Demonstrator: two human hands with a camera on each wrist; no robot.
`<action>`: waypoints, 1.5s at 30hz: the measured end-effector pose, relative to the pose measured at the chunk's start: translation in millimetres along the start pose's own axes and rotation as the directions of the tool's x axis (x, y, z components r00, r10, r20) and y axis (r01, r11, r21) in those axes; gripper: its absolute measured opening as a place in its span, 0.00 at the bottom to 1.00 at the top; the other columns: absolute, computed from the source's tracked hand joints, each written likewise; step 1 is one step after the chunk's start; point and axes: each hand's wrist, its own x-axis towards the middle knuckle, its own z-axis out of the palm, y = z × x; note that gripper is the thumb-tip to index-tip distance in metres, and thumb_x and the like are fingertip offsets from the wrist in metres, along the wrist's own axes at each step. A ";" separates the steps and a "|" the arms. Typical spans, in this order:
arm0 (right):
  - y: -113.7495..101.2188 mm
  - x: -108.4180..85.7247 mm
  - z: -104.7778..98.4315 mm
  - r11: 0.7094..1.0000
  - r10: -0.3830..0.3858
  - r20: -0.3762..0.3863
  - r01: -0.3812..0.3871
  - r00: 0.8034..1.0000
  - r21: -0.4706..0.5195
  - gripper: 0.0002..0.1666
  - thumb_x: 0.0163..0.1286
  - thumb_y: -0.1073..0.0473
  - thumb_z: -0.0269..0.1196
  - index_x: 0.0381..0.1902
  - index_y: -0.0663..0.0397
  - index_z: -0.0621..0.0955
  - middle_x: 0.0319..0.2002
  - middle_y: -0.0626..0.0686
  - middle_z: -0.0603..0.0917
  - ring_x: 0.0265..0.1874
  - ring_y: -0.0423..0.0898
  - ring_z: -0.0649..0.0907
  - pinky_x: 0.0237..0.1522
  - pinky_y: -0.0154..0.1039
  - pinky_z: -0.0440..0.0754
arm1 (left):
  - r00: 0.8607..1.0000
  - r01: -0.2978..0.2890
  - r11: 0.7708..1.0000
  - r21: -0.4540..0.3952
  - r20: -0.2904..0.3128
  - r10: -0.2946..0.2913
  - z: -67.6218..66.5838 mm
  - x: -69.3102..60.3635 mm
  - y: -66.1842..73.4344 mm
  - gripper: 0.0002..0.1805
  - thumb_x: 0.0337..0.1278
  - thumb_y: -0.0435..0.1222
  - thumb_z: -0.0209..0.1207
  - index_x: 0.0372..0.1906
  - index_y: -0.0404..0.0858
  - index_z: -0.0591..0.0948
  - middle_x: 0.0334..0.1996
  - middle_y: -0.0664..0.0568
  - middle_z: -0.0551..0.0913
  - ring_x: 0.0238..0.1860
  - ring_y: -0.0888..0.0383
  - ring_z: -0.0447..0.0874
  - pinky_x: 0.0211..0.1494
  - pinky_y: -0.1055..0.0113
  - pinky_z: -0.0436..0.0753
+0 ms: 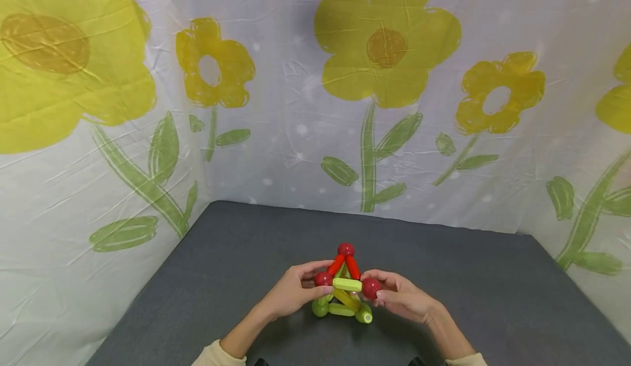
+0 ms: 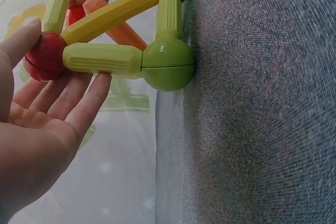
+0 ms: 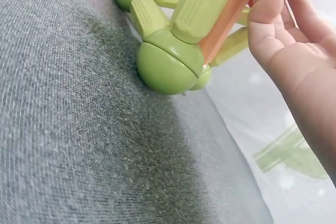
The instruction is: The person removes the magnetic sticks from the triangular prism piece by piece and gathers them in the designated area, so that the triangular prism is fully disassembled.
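Note:
A structure of chunky sticks and balls stands on the dark tabletop. Its top is a red ball joined to red sticks. Lower down, a light green stick runs between two more red balls. My left hand holds the left red ball between thumb and fingers. The right red ball is pinched by my right hand. Green balls form the base, linked by light green sticks. A yellow stick and an orange stick slant upward; their far ends are partly hidden.
The dark cloth-covered table extends around the structure. Behind it and at both sides hangs a pale curtain printed with yellow flowers, meeting the table's back edge.

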 end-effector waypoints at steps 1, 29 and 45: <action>0.9 0.0 -0.9 1.000 -0.006 -0.001 0.007 1.000 0.008 0.17 0.75 0.64 0.51 0.59 0.51 0.75 0.52 0.51 0.79 0.49 0.45 0.77 0.50 0.35 0.74 | 1.000 0.000 1.000 0.001 0.000 0.000 0.0 0.1 0.2 0.30 0.60 0.39 0.63 0.66 0.38 0.71 0.52 0.43 0.79 0.47 0.53 0.82 0.45 0.64 0.81; -5.8 -14.4 -36.6 0.973 -0.220 -0.391 0.227 0.894 -0.030 0.19 0.76 0.70 0.46 0.54 0.50 0.78 0.50 0.50 0.80 0.46 0.41 0.80 0.51 0.33 0.76 | 1.000 -0.003 1.000 -0.020 -0.001 0.003 -1.4 -1.4 1.7 0.29 0.60 0.38 0.63 0.66 0.39 0.72 0.51 0.45 0.80 0.46 0.54 0.82 0.45 0.61 0.81; -5.9 -11.8 -91.1 0.948 -0.161 -0.814 -0.141 0.558 -0.284 0.32 0.71 0.58 0.59 0.64 0.72 0.65 0.53 0.56 0.76 0.44 0.38 0.80 0.53 0.38 0.75 | 1.000 0.010 1.000 -0.023 -0.003 -0.010 -2.2 0.0 -0.3 0.29 0.59 0.39 0.64 0.66 0.41 0.72 0.52 0.46 0.80 0.46 0.54 0.82 0.44 0.64 0.81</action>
